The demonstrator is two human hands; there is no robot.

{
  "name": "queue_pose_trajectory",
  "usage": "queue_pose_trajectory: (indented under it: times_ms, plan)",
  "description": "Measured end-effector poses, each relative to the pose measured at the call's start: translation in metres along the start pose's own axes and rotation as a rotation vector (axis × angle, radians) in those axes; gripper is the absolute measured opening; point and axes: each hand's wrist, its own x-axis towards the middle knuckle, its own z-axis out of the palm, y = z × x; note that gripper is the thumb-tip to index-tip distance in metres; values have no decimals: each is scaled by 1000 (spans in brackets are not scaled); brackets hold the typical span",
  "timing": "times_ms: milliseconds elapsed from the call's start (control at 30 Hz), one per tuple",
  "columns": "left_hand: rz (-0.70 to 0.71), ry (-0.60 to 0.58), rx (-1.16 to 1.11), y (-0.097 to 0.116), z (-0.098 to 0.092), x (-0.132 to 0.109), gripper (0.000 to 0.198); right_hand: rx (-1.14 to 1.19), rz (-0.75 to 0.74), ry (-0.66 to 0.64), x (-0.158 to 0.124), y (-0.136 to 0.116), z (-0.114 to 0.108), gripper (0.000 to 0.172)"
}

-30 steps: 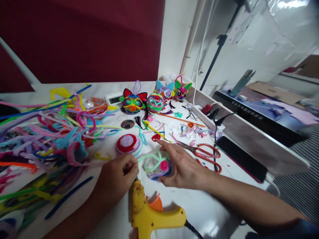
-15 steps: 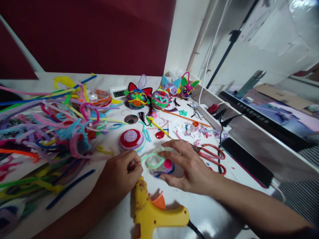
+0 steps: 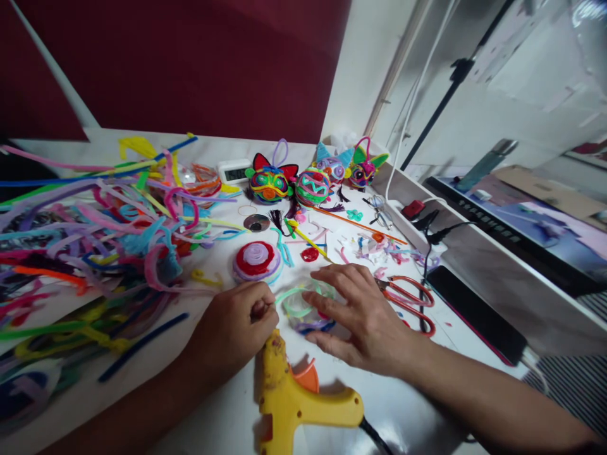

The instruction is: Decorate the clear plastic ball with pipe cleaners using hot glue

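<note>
My left hand (image 3: 237,319) is closed in a pinch on the end of a light green pipe cleaner (image 3: 284,294). The strip runs from there and curls over a clear round half-shell (image 3: 303,319), which has blue and yellow edging and a pink spot. My right hand (image 3: 353,309) is spread with curved fingers over the shell's right side; whether the fingertips touch it I cannot tell. Just below my left hand lies a yellow hot glue gun (image 3: 284,398) with an orange trigger. Behind it sits a round piece coiled in red and lilac pipe cleaner (image 3: 257,262).
A pile of coloured pipe cleaners (image 3: 109,221) spreads across the left. Several decorated animal-face balls (image 3: 270,180) stand at the back near a small digital clock (image 3: 234,170). Orange-handled scissors (image 3: 412,297), a phone (image 3: 474,313) and a power strip (image 3: 410,221) lie on the right.
The whole view has shifted slightly, so things appear a little further right. My right fingers stay spread over the shell, and my left hand keeps its pinch.
</note>
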Motion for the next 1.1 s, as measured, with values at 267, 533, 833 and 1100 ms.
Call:
queue_pose_trajectory:
  times_ms: [267,533,833,1100]
  plan:
    - [10,-33,-75,1,-3,1,20,10,12,-17,1,1,2,44]
    - [-90,-111,-128,0,-6,8,25,31,43,-45,1,0,1,44]
    - [-191,-137,-261,-7,-5,12,24,54,63,-69,2,-1,5,44]
    - [-168,-65,-205,2,-5,12,25,46,62,-67,3,-4,6,44]
